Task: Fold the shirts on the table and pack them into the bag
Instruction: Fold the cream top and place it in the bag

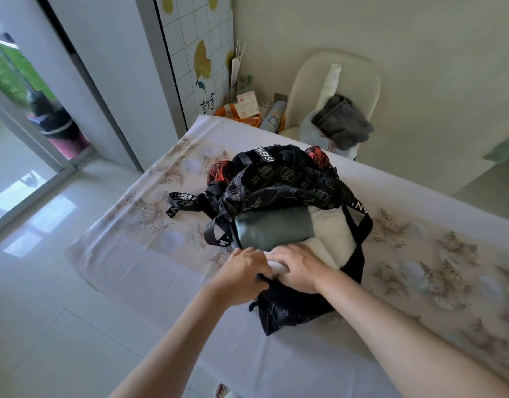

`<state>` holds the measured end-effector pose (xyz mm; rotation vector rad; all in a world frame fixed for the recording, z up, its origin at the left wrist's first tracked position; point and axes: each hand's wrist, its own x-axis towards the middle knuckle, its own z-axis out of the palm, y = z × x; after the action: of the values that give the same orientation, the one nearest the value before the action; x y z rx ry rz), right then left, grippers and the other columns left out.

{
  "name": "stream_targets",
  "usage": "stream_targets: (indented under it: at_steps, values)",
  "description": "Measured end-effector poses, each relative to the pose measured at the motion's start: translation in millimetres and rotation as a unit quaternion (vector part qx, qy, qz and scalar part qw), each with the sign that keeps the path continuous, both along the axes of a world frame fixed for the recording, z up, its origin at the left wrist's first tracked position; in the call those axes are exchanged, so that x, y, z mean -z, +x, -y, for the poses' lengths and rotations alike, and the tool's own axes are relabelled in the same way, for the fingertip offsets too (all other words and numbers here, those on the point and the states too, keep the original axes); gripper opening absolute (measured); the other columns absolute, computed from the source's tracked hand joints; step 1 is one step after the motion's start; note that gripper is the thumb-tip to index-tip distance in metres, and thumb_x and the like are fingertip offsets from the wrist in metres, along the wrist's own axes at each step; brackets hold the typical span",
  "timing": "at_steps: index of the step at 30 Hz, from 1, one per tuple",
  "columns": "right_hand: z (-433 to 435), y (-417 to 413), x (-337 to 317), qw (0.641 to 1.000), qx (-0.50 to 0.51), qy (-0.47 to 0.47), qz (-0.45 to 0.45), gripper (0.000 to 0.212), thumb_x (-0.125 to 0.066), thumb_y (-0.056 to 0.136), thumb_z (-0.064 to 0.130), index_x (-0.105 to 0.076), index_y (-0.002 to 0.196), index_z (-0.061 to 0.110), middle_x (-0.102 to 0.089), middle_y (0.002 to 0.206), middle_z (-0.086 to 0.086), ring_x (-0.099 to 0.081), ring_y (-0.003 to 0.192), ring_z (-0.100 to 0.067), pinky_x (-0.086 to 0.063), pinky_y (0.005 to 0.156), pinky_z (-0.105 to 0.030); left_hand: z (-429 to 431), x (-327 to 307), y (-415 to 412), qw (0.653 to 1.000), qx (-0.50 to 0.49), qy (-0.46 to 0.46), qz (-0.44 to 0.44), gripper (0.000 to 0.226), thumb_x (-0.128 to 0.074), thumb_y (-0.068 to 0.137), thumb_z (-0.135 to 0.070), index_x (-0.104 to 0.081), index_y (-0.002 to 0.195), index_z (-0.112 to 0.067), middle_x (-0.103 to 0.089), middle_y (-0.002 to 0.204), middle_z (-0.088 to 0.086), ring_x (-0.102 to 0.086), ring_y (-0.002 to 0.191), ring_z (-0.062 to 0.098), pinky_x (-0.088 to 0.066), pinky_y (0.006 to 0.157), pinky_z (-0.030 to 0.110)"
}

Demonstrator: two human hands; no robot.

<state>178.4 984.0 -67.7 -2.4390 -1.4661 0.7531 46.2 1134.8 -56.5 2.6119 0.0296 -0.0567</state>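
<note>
A black backpack (290,179) with white lettering lies open on the table (167,285), its mouth toward me. Inside, a folded grey-green shirt (272,229) lies beside a folded white shirt (331,234). My left hand (243,270) grips the black near rim of the bag. Next to it, my right hand (298,267) presses down on a white shirt at the opening, fingers flat. A red-and-black patterned piece (219,172) shows behind the bag.
The table carries a pale floral cloth. A cream chair (333,90) at the far end holds a grey garment (344,122) and a white roll. Boxes and an orange item (239,114) sit in the corner. Tiled floor and a glass door lie to the left.
</note>
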Motion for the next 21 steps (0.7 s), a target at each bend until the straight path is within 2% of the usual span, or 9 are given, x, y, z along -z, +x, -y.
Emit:
stream_targets:
  at_steps: [2,4,7,10,12,14,17,19,21]
  values:
    - [3.5,-8.7,-1.5,1.0,-0.008,0.006,-0.002,0.045,-0.038,0.081,0.041,-0.053,0.124,0.038,-0.052,0.117,0.013,-0.047,0.124,-0.022,-0.03,0.106,-0.034,8.4,0.9,5.4,0.999,-0.013,-0.002,0.041,0.007,-0.065,0.082,-0.028,-0.068,0.086,-0.033,-0.053,0.097,-0.013,-0.042,0.095,0.011,-0.034,0.087,0.025]
    - [5.7,-12.7,-6.1,1.0,-0.011,0.016,-0.003,0.049,-0.041,0.082,0.027,-0.05,0.13,0.031,-0.047,0.128,0.008,-0.034,0.13,-0.019,-0.022,0.116,-0.034,11.9,2.6,16.9,0.997,-0.043,0.0,0.065,0.009,-0.061,0.09,-0.029,-0.063,0.098,-0.03,-0.051,0.104,-0.012,-0.039,0.098,0.012,-0.034,0.09,0.024]
    - [20.8,-10.8,-3.3,0.99,0.086,0.094,0.063,0.054,-0.046,0.079,0.026,-0.058,0.132,0.025,-0.046,0.14,-0.002,-0.034,0.133,-0.023,-0.024,0.118,-0.039,9.8,11.1,29.3,0.997,-0.058,0.029,-0.036,0.032,-0.054,0.097,-0.035,-0.049,0.128,-0.029,-0.051,0.125,-0.006,-0.043,0.118,0.02,-0.037,0.102,0.034]
    - [49.1,-2.6,8.9,0.949,0.236,0.071,0.195,0.04,-0.059,0.083,0.034,-0.064,0.118,0.017,-0.054,0.126,-0.011,-0.051,0.115,-0.033,-0.045,0.096,-0.048,9.4,23.9,25.6,0.988,-0.078,0.081,-0.106,0.038,-0.046,0.099,-0.045,-0.044,0.137,-0.038,-0.046,0.133,-0.006,-0.04,0.126,0.02,-0.036,0.103,0.036]
    - [69.2,-0.1,9.4,0.932,0.299,0.052,0.198,0.04,-0.065,0.083,0.043,-0.063,0.11,0.013,-0.058,0.108,-0.009,-0.055,0.095,-0.031,-0.049,0.077,-0.043,14.5,24.8,26.0,0.985,-0.092,0.099,-0.111,0.039,-0.046,0.099,-0.044,-0.042,0.138,-0.039,-0.044,0.136,-0.005,-0.039,0.127,0.021,-0.035,0.104,0.035]
    - [89.0,4.7,11.8,0.937,0.279,0.07,0.196,0.035,-0.052,0.088,0.045,-0.061,0.104,0.015,-0.063,0.093,-0.001,-0.059,0.084,-0.026,-0.047,0.076,-0.042,22.2,16.9,34.6,0.977,-0.092,0.147,-0.123,0.046,-0.051,0.098,-0.035,-0.036,0.142,-0.037,-0.043,0.141,0.0,-0.037,0.13,0.024,-0.033,0.107,0.036]
    - [110.7,16.9,5.7,0.953,0.182,-0.007,0.242,0.032,-0.041,0.08,0.029,-0.067,0.097,0.022,-0.065,0.091,0.004,-0.062,0.087,-0.022,-0.032,0.083,-0.038,47.3,-1.0,60.3,0.979,-0.036,0.194,-0.053,0.069,-0.055,0.089,-0.014,-0.027,0.149,-0.035,-0.037,0.146,0.0,-0.033,0.133,0.026,-0.031,0.108,0.037]
    - [114.5,21.2,-6.3,0.952,0.137,-0.065,0.265,0.033,-0.047,0.07,0.022,-0.07,0.094,0.023,-0.063,0.091,0.003,-0.059,0.09,-0.023,-0.027,0.082,-0.035,70.7,-10.7,77.8,0.988,0.041,0.146,-0.035,0.06,-0.052,0.094,-0.021,-0.032,0.148,-0.041,-0.033,0.148,-0.005,-0.029,0.136,0.022,-0.03,0.109,0.036]
    - [116.0,23.6,-13.8,0.959,0.094,-0.1,0.246,0.037,-0.044,0.07,0.021,-0.073,0.092,0.02,-0.064,0.092,-0.001,-0.055,0.098,-0.025,-0.026,0.089,-0.037,88.0,-5.5,91.0,0.984,0.113,0.111,-0.081,0.05,-0.049,0.098,-0.037,-0.035,0.146,-0.046,-0.025,0.155,-0.007,-0.018,0.143,0.021,-0.027,0.113,0.039]
